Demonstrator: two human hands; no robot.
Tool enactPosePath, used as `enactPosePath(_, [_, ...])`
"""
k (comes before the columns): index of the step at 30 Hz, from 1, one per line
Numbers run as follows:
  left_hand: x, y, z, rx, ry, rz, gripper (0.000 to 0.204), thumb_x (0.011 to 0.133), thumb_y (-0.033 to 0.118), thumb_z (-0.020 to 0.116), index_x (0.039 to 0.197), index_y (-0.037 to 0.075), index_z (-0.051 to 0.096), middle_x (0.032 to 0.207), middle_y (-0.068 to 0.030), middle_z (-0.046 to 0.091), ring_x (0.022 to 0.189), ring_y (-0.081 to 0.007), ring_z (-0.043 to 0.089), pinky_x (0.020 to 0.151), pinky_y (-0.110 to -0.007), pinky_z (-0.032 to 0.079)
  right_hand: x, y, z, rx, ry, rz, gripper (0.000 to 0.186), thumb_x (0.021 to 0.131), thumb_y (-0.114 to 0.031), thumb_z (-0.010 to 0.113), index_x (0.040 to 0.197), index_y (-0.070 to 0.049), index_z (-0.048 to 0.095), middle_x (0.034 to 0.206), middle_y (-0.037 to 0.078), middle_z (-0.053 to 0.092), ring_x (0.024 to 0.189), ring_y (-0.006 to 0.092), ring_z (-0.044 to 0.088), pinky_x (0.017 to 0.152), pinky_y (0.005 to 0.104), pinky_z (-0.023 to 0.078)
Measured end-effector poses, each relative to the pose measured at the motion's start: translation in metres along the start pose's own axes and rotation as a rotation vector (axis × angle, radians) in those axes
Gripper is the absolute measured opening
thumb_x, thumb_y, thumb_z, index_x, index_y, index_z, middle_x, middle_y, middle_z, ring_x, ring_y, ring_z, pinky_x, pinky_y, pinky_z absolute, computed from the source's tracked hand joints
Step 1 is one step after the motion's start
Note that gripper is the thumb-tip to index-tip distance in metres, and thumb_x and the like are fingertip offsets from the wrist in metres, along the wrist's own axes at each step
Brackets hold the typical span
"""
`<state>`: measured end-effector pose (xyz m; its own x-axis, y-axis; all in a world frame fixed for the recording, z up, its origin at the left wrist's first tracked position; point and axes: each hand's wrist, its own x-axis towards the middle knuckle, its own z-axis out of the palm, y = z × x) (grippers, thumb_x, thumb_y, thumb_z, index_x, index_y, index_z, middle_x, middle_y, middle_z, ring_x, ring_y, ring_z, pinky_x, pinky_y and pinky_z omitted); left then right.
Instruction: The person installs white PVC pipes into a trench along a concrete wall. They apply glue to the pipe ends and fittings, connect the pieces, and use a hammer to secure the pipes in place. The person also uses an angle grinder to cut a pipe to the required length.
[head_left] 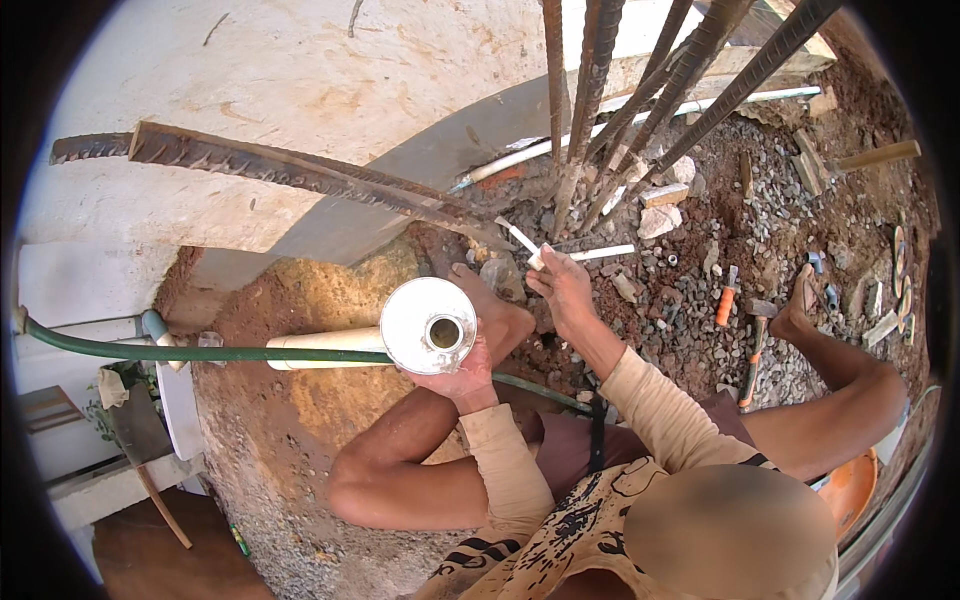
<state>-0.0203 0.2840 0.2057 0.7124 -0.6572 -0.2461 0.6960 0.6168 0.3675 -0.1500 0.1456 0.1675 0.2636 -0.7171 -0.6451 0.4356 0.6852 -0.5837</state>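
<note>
My left hand (452, 378) is wrapped round the side of a round metal can (405, 312) with a dark round opening in its top. My right hand (567, 292) pinches a small white pipe fitting (536, 260) between thumb and fingers. One thin white pipe (517, 236) runs from the fitting up toward the wall. Another short white pipe (604, 252) extends to the right beside my fingers; whether it joins the fitting is hidden. Beneath the can passes a green hose (250, 353), alongside a wider cream pipe (322, 348).
Rusty steel bars (590, 110) rise from the ground ahead, and more bars (290, 180) jut out left. A hammer (755, 350) and an orange-handled chisel (726, 298) lie on the gravel at right. Behind is a long white pipe (530, 152); an orange bowl (852, 490) sits lower right.
</note>
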Motion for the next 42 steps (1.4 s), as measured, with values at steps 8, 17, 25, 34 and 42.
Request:
enactPosePath(8, [0.018,0.022,-0.005,-0.145,-0.094,0.014,0.100,0.088,0.066,0.074,0.164,0.013,0.036,0.167,-0.0219,0.034,0.148,-0.0509,0.038,0.105,-0.070,0.054,0.119,0.033,0.066,-0.256,0.274,-0.374,0.046,0.099,-0.037,0.078,0.119,0.002,0.067,0.098,0.007,0.074,0.088,0.0168,0.067,0.080,0.0315,0.051])
enactPosePath(17, [0.013,0.013,-0.004,0.062,0.108,0.028,0.088,0.091,0.080,0.053,0.156,0.020,0.051,0.153,-0.0105,0.059,0.134,-0.0385,0.061,0.099,-0.062,0.059,0.154,0.045,0.064,-0.640,0.378,-0.360,0.051,0.088,-0.042,0.085,0.114,0.000,0.069,0.101,0.018,0.075,0.099,0.0339,0.072,0.093,0.0452,0.053])
enactPosePath(25, [0.014,0.011,-0.012,0.038,0.110,0.033,0.091,0.089,0.081,0.056,0.158,0.022,0.049,0.154,-0.0110,0.057,0.131,-0.0395,0.063,0.094,-0.066,0.061,0.132,0.027,0.071,-0.770,0.282,-0.540,0.047,0.089,-0.040,0.084,0.111,-0.001,0.070,0.093,0.013,0.074,0.086,0.0275,0.071,0.083,0.0421,0.055])
enactPosePath(34, [0.016,0.001,-0.005,0.019,0.053,0.000,0.092,0.090,0.083,0.055,0.159,0.022,0.046,0.151,-0.0123,0.058,0.128,-0.0391,0.064,0.085,-0.062,0.064,0.147,0.023,0.053,-0.901,0.410,-0.326,0.054,0.089,-0.044,0.083,0.113,0.000,0.063,0.112,0.027,0.072,0.109,0.0455,0.068,0.098,0.0528,0.050])
enactPosePath(42, [0.011,0.009,0.011,0.119,0.233,0.097,0.081,0.100,0.071,0.045,0.155,0.011,0.048,0.148,-0.0159,0.059,0.129,-0.0395,0.064,0.090,-0.058,0.063,0.044,-0.030,0.084,-0.730,0.110,-0.696,0.038,0.096,-0.026,0.081,0.116,0.000,0.064,0.102,0.011,0.071,0.095,0.0212,0.069,0.085,0.0373,0.054])
